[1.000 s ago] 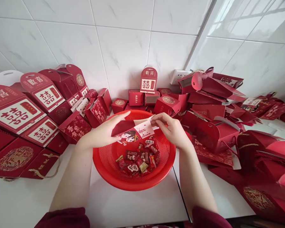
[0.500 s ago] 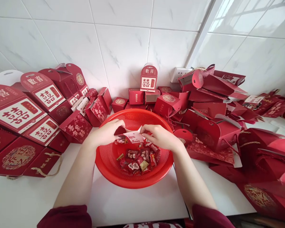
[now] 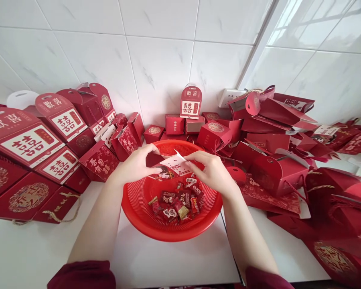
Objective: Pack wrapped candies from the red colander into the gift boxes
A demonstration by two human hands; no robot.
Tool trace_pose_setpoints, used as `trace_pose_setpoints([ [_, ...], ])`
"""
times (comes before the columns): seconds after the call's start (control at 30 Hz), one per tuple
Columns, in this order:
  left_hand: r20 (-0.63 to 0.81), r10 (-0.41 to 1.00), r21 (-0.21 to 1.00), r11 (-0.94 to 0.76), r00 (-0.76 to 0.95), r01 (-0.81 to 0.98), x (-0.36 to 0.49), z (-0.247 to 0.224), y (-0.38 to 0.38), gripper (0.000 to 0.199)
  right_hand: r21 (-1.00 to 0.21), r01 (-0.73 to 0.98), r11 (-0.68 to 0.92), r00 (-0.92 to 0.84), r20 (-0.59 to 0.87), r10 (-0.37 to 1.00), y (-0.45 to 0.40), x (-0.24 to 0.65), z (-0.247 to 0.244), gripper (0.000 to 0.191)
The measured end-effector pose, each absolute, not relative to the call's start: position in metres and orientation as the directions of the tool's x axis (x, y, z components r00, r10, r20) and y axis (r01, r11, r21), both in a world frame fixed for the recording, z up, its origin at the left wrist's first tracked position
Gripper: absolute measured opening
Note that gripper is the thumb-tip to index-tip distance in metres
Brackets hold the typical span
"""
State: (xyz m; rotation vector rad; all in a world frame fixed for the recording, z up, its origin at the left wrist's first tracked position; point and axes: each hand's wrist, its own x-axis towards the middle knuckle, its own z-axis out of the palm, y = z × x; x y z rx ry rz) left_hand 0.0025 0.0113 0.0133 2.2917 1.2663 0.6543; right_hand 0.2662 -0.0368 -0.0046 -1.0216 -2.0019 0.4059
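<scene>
Nearest to my camera are two maroon sleeves, close to the front edge of the white bench. Behind this edge, in the middle, I see the red plastic basket, with wrapped sweets gathered at its bottom. In my view, the wedding favour box is over the far half of the basket; it shows a cartoon figure and a white panel. I judge that it is of light, thin paperboard: stiff along the folds, easy to crease in the flat parts, maybe a little slippery on the printed face. It should be taken at its edges and fold lines, with small pressure. It lies between my two grips: the left hand is clamped on its left end, thumb on the near face, and the right hand pinches its right end. The fingers behind it are partly hidden, so I cannot tell how firmly they press. Farther, double-happiness boxes are stacked toward the left edge of the bench, a heap of red boxes lies toward its right edge, and one upright box stands on smaller boxes at the back edge, before the tiled wall
</scene>
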Motion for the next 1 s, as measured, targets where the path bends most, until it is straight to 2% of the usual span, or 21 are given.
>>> trace_pose_setpoints([
  [0.17, 0.170, 0.864, 0.612, -0.470, 0.475, 0.636, 0.007, 0.014, 0.007, 0.048, -0.554, 0.569, 0.608, -0.298, 0.550, 0.780, -0.037, 0.268, -0.007, 0.012],
  [0.27, 0.226, 0.837, 0.636, -0.514, 0.498, 0.576, 0.013, 0.020, 0.000, 0.048, -0.411, 0.657, 0.632, -0.356, 0.569, 0.741, -0.039, 0.263, -0.008, 0.017],
  [0.37, 0.308, 0.770, 0.607, -0.612, 0.559, 0.507, 0.019, 0.027, -0.008, 0.038, -0.257, 0.729, 0.634, -0.448, 0.521, 0.727, -0.040, 0.253, -0.010, 0.022],
  [0.43, 0.263, 0.719, 0.598, -0.645, 0.643, 0.477, 0.021, 0.028, -0.010, 0.033, -0.221, 0.737, 0.639, -0.491, 0.475, 0.730, -0.040, 0.248, -0.011, 0.023],
  [0.53, 0.139, 0.690, 0.615, -0.622, 0.710, 0.484, 0.024, 0.024, -0.010, 0.031, -0.266, 0.702, 0.661, -0.523, 0.438, 0.731, -0.040, 0.244, -0.012, 0.022],
  [0.73, 0.035, 0.732, 0.554, -0.581, 0.680, 0.597, 0.022, 0.024, -0.008, 0.029, -0.434, 0.606, 0.667, -0.531, 0.403, 0.745, -0.042, 0.247, -0.009, 0.019],
  [0.83, 0.013, 0.743, 0.543, -0.567, 0.669, 0.619, 0.017, 0.028, -0.010, 0.030, -0.455, 0.600, 0.658, -0.532, 0.388, 0.753, -0.042, 0.247, -0.010, 0.018],
  [1.0, -0.036, 0.762, 0.620, -0.491, 0.647, 0.612, 0.012, 0.029, -0.010, 0.030, -0.460, 0.583, 0.670, -0.558, 0.373, 0.741, -0.043, 0.245, -0.009, 0.015],
])
